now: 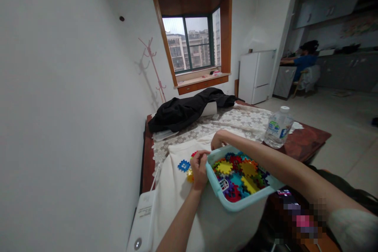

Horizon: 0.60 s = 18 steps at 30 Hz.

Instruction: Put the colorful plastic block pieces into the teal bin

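My left hand (199, 168) is closed on small toy pieces, a red one at its top and a yellow one (189, 175) under it, just left of a light blue bin (215, 186). The bin is full of colourful interlocking gear-like blocks (239, 174). A loose blue block (183, 165) lies on the white cloth (177, 197) beside that hand. My right hand (217, 140) reaches over the bin's far rim with curled fingers; what they hold, if anything, is hidden.
A water bottle (277, 127) stands right of the bin on a lace cover. A black jacket (189, 110) lies at the table's far end. A white device (142, 220) sits at the near left edge. A seated person (304, 63) is far right, beside a white fridge (256, 75).
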{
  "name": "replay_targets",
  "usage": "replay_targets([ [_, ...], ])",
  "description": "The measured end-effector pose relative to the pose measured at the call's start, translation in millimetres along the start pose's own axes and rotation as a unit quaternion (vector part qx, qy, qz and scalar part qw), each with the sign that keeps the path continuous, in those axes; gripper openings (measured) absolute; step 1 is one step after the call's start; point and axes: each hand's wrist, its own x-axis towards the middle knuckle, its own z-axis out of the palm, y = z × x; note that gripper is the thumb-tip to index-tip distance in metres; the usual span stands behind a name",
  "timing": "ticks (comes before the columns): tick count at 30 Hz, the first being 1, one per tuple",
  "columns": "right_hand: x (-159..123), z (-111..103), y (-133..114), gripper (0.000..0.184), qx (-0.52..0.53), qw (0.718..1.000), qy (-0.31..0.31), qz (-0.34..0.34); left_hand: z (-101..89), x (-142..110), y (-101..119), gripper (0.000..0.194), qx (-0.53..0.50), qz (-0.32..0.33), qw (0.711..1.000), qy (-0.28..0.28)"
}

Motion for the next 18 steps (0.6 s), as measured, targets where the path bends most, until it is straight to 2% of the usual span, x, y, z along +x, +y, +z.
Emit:
replay_targets([
  [9, -0.7, 5.6, -3.0, 0.029, -0.012, 0.999, 0.02, -0.041, 0.4, 0.1, 0.9, 0.028, 0.0, -0.002, 1.0, -0.003],
  [14, -1.6, 5.9, -0.2, 0.038, -0.001, 0.997, 0.057, -0.055, 0.7, -0.2, 3.7, 0.028, -0.004, 0.0, 1.0, 0.005],
  [18, -2.4, 5.6, -2.4, 0.049, 0.007, 0.997, 0.053, -0.062, 0.3, -0.1, 3.0, 0.028, -0.002, 0.0, 1.0, 0.006],
])
